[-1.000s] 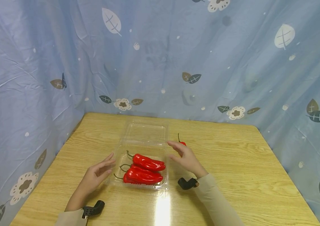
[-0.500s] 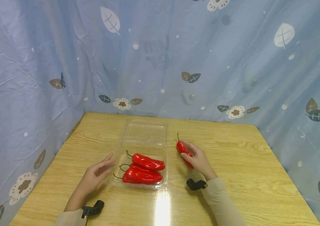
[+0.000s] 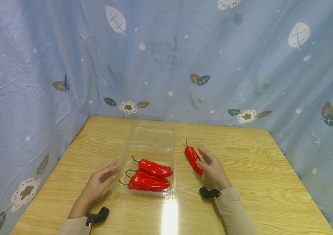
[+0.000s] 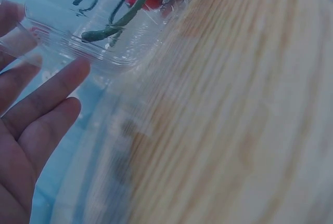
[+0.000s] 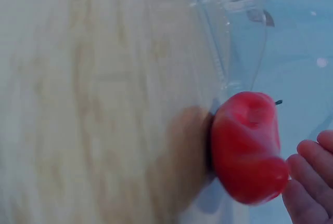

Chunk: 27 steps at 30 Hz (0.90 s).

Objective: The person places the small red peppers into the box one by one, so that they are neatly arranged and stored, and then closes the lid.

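A long red pepper (image 3: 192, 158) lies on the table, its thin stem pointing away from me. At its right side is my right hand (image 3: 215, 171), fingers relaxed and apart, the thumb overlapping the pepper's near half in the head view. In the right wrist view, the fingertips (image 5: 307, 167) are right beside the pepper (image 5: 247, 148). To the left stands a clear plastic clamshell box (image 3: 174, 182), lid laid back, with several red peppers (image 3: 150, 182) inside. My left hand (image 3: 97, 182) holds nothing, its loosely extended fingers at the box's left edge. The left wrist view shows fingertips (image 4: 78, 70) close to the clear wall (image 4: 112, 60).
The transparent lid (image 3: 151, 137) stretches toward the back of the wooden table (image 3: 243, 156). A blue patterned curtain (image 3: 166, 65) encloses the back and sides. Each wrist bears a black camera mount, such as the left one (image 3: 98, 216).
My right hand has moved right from the box's edge to the loose pepper, around it half a second ago, then slightly farther right, uncovering more of it. The left hand has stayed put.
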### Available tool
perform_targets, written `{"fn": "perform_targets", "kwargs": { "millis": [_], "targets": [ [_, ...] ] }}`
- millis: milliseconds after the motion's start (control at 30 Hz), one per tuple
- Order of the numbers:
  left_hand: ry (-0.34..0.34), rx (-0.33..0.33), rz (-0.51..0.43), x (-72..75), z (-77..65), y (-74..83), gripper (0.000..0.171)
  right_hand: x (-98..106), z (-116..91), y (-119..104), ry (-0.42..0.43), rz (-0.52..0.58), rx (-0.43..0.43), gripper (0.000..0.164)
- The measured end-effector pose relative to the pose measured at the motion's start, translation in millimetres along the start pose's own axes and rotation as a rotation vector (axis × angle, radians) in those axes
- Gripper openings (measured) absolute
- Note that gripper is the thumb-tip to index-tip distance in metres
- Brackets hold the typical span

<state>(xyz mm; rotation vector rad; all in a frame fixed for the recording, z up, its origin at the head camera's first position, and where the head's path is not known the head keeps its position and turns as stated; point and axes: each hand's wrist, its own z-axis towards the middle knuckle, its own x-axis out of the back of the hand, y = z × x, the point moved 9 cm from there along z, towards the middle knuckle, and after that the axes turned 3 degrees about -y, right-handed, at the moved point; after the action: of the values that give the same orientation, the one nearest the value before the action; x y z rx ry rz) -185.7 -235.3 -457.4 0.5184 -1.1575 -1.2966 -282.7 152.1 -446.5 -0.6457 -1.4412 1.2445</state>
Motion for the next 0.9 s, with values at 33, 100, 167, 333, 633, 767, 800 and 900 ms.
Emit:
{"fn": "perform_targets", "kwargs": {
  "millis": [33, 100, 167, 333, 633, 767, 800, 900],
  "targets": [
    [0.0, -0.001, -0.001, 0.0, 0.1, 0.1, 0.035, -0.6, -0.7, -1.0, -0.007, -0.001, -0.006, 0.057],
    [0.002, 0.0, -0.001, -0.1, 0.1, -0.1, 0.035, -1.8, -1.1, 1.8, -0.019, -0.011, -0.024, 0.059],
    [0.002, 0.002, 0.002, 0.0, 0.1, -0.6, 0.035, -2.1, 0.4, 11.6, -0.025, -0.011, -0.045, 0.061],
    [0.002, 0.006, 0.004, 0.6, 0.7, -0.5, 0.035, -3.3, 3.1, 31.8, -0.035, -0.043, -0.082, 0.066],
    [0.007, -0.017, -0.016, -0.2, 0.4, 3.0, 0.035, -11.4, 7.0, 38.9, -0.078, -0.011, -0.082, 0.069],
    [0.01, -0.007, -0.014, -0.2, 0.2, 3.0, 0.034, -12.5, 8.9, 42.8, -0.072, -0.052, -0.07, 0.068],
    [0.01, -0.004, -0.012, -0.2, 0.2, 2.8, 0.034, -13.1, 9.5, 44.0, -0.072, -0.049, -0.066, 0.067],
    [0.008, 0.003, -0.007, 0.1, 0.3, 2.1, 0.034, -14.8, 10.6, 48.7, -0.065, -0.046, -0.07, 0.066]
  ]
}}
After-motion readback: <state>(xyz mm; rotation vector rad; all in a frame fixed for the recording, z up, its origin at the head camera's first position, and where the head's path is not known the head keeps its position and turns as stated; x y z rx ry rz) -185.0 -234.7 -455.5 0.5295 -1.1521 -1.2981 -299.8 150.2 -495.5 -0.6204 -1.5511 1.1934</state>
